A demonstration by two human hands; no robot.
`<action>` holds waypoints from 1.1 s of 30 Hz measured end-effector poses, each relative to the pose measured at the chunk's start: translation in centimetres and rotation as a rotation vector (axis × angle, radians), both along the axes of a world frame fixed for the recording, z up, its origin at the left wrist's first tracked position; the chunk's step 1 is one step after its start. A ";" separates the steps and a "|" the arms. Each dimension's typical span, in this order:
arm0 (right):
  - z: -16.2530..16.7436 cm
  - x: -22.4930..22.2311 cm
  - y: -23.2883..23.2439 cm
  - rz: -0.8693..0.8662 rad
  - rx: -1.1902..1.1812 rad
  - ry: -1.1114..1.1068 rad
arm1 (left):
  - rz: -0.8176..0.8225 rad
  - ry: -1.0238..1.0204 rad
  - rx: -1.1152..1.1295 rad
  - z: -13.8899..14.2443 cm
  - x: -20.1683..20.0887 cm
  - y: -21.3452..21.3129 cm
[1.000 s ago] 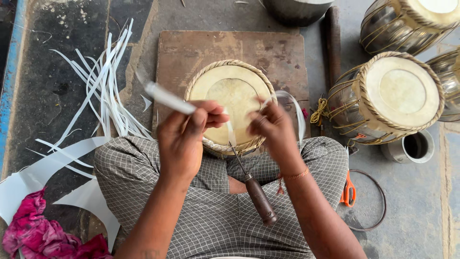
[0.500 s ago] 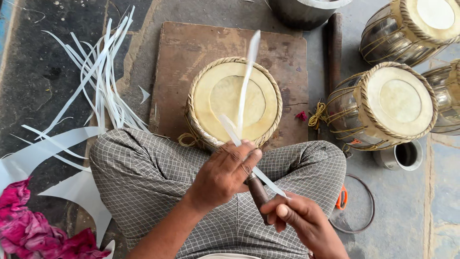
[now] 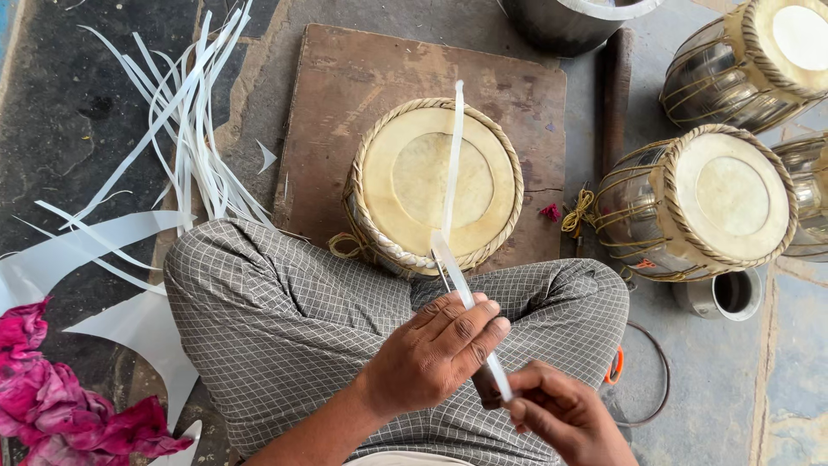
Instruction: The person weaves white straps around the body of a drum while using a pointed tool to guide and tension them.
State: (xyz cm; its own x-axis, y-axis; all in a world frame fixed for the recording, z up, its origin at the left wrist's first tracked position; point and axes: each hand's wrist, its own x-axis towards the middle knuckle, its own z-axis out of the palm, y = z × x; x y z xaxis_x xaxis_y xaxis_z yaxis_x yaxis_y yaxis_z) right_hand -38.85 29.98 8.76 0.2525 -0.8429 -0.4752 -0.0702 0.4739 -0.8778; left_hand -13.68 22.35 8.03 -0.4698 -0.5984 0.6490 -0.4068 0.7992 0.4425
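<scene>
Both hands meet over the lap, left hand (image 3: 440,349) and right hand (image 3: 561,414) pinching a white strip (image 3: 454,173).

Drum (image 3: 435,185) w/ matt cream skin head & braided rawhide-looking rim, on rough worn wood board (image 3: 345,86); white strip (image 3: 450,185) looks smooth, semi-glossy; side drums (image 3: 699,203) w/ shiny metal bodies; trousers (image 3: 285,319) = checked woven cloth; pink rag (image 3: 52,406) crumpled cloth.

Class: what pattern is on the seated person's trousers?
A small grey-and-white check on the trousers, seen in the head view.
</scene>
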 end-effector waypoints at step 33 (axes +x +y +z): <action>-0.3 2.6 -3.8 -0.201 -0.293 0.053 | 0.171 0.333 0.535 -0.7 -0.9 -2.0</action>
